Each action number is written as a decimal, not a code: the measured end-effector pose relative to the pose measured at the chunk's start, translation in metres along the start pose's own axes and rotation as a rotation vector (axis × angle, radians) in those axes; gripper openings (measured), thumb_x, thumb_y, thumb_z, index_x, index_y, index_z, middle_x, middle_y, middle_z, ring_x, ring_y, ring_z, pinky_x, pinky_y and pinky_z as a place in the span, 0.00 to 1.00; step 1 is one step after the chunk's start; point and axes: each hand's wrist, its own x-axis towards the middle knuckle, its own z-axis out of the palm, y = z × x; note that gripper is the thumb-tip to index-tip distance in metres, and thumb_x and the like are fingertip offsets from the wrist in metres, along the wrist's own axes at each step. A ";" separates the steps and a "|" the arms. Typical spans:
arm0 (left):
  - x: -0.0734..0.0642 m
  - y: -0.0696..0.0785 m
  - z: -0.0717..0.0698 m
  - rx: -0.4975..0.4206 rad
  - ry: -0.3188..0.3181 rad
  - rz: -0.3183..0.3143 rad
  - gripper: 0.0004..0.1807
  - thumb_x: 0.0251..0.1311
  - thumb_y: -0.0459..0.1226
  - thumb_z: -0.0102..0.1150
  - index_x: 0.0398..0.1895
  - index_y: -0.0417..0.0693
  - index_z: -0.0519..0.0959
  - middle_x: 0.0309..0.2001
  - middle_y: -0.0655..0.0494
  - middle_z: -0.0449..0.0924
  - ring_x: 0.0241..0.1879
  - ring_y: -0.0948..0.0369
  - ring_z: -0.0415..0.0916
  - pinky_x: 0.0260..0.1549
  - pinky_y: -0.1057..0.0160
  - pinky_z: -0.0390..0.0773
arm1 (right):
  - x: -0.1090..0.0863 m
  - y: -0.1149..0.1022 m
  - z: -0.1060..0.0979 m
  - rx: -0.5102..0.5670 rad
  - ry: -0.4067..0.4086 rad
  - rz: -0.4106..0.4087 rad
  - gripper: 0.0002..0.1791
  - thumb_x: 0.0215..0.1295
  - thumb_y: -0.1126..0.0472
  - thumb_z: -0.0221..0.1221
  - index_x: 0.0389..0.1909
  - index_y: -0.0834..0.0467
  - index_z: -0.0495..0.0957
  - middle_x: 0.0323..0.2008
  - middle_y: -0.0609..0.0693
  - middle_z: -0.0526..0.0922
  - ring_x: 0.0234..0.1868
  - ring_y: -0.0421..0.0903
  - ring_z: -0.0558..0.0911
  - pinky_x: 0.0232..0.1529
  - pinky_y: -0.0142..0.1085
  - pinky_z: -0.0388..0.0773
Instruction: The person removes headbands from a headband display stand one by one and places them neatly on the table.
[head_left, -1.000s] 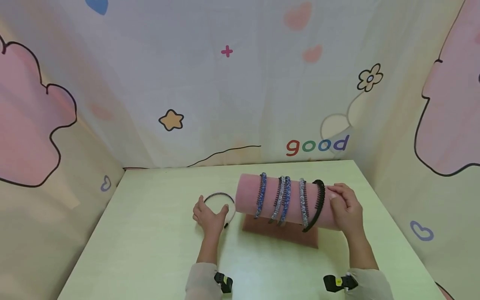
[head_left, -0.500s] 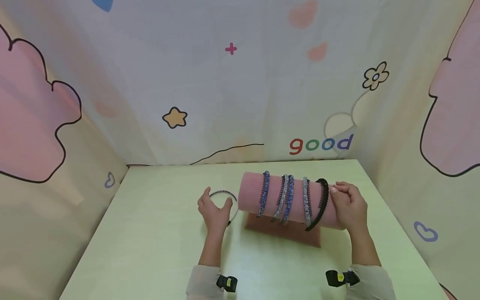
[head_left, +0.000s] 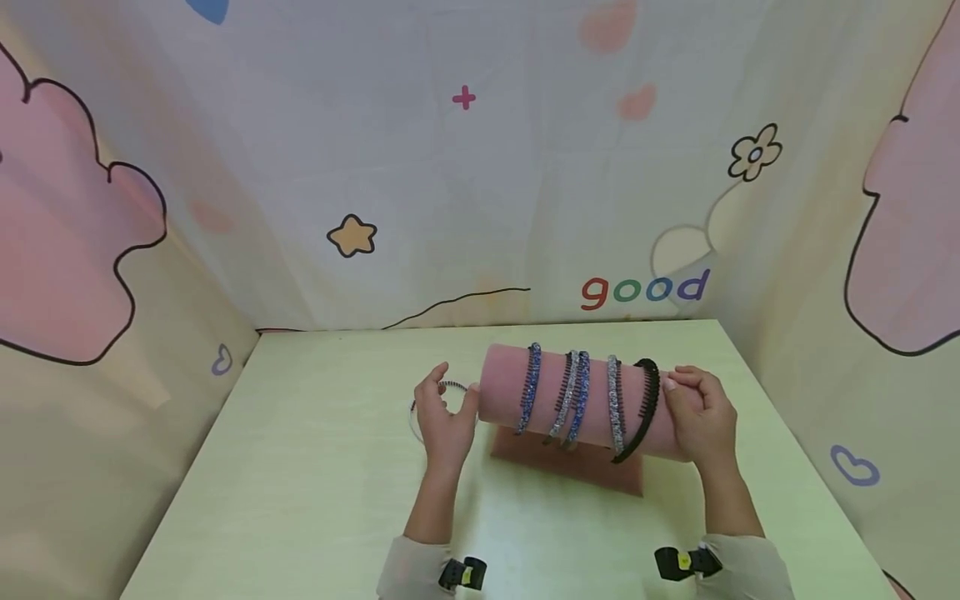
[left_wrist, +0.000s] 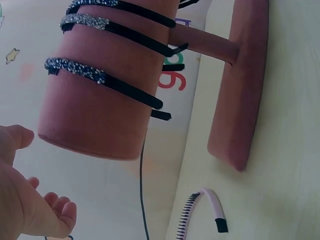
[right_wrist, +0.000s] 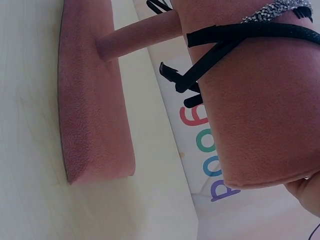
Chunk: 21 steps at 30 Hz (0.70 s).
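Observation:
A pink plush headband stand (head_left: 502,392) has a thick horizontal roll on a short post, with a flat base (head_left: 562,462) below. Several headbands sit around the roll: a blue glittery headband (head_left: 529,387) at the left, silver and blue ones midway, and a black headband (head_left: 647,408) at the right. My right hand (head_left: 705,417) grips the roll's right end, thumb in front. My left hand (head_left: 446,425), fingers loosely spread and holding nothing, is at the roll's left end, its thumb by the rim. Behind it lies a pale toothed headband (left_wrist: 215,202), partly hidden in the head view.
The stand is on a pale table (head_left: 315,467). Printed cloth walls (head_left: 420,183) with hearts, a star and the word good enclose the table at the back and both sides.
My left hand has moved right, from beside the loose headband to the roll's left end, and now covers part of that headband. The right hand keeps its grip.

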 end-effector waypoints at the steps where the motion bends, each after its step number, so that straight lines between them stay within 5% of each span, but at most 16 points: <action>1: 0.000 0.002 0.001 -0.011 -0.013 0.014 0.28 0.51 0.36 0.64 0.57 0.40 0.69 0.53 0.46 0.67 0.47 0.52 0.65 0.41 0.54 0.65 | 0.000 0.000 0.000 -0.001 0.002 -0.003 0.13 0.64 0.58 0.57 0.43 0.63 0.76 0.50 0.49 0.75 0.51 0.38 0.71 0.49 0.31 0.63; 11: -0.001 0.011 0.014 -0.040 -0.170 0.032 0.31 0.51 0.42 0.65 0.60 0.47 0.68 0.56 0.52 0.65 0.53 0.55 0.62 0.47 0.53 0.65 | 0.000 0.003 0.000 -0.003 0.014 -0.034 0.12 0.64 0.59 0.57 0.42 0.64 0.76 0.49 0.50 0.76 0.50 0.36 0.71 0.47 0.29 0.63; 21: 0.016 0.019 0.018 -0.067 -0.410 0.213 0.32 0.51 0.43 0.66 0.61 0.52 0.70 0.63 0.53 0.63 0.61 0.57 0.60 0.55 0.46 0.62 | -0.002 0.003 -0.001 -0.008 0.004 -0.044 0.12 0.64 0.59 0.57 0.43 0.63 0.76 0.49 0.51 0.76 0.51 0.37 0.71 0.49 0.30 0.63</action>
